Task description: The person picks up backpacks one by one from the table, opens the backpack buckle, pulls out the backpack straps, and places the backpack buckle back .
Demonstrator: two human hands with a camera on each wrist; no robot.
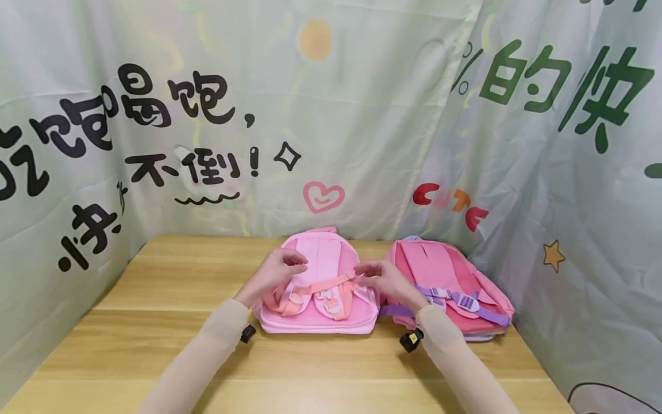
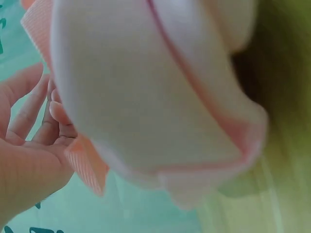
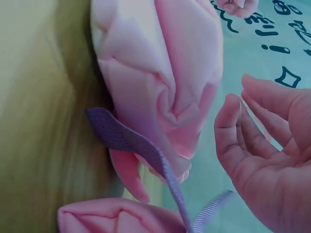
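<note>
A light pink backpack (image 1: 322, 256) lies on the table with its shoulder-strap side up. Peach straps (image 1: 326, 283) cross its lower half, with buckles on them. Over its left side is my left hand (image 1: 281, 267), fingers loosely bent and nothing gripped; in the left wrist view a peach strap end (image 2: 90, 162) hangs close to the palm. My right hand (image 1: 385, 280) hovers at the bag's right side, its fingertips near the end of the upper peach strap. The right wrist view shows thumb and fingers curved, with no strap between them.
A darker pink backpack (image 1: 431, 261) with purple straps (image 1: 468, 302) lies to the right, close against the first bag and under my right wrist. Wooden table (image 1: 170, 282) extends to the left and front. Printed curtains (image 1: 362, 115) stand behind and at both sides.
</note>
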